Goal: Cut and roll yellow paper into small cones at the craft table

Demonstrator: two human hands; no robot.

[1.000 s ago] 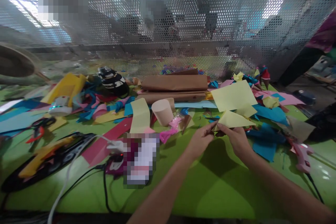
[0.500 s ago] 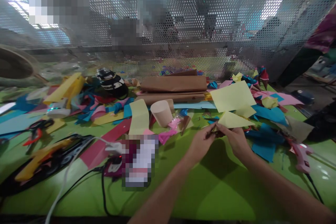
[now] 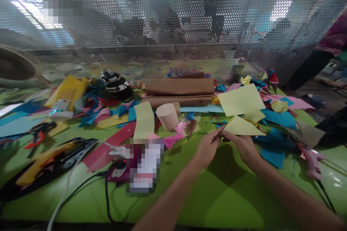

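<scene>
Between my two hands is a pale yellow piece of paper (image 3: 241, 126), folded or rolled into a pointed shape that widens toward the right. My left hand (image 3: 210, 148) is closed, its fingertips pinching the paper's narrow left end. Closed on the same end from the right, my right hand (image 3: 241, 146) has its thumb and fingers pressed to the lower edge. Just behind lies a larger pale yellow sheet (image 3: 241, 99). To the left of my hands are a beige paper roll (image 3: 167, 116) and a pink wrapped piece (image 3: 173, 139).
A pink glue gun (image 3: 311, 162) with a cord lies at the right. At the left are a power strip (image 3: 116, 173), a yellow glue gun (image 3: 46, 162) on a black tray, and scissors (image 3: 36, 137). Brown folded paper (image 3: 179, 86) rests at the back before a perforated metal screen (image 3: 189, 14).
The pointed yellow paper has turned slightly in my fingers, its wide end now reaching further right and a little lower. Both hands keep almost the same place.
</scene>
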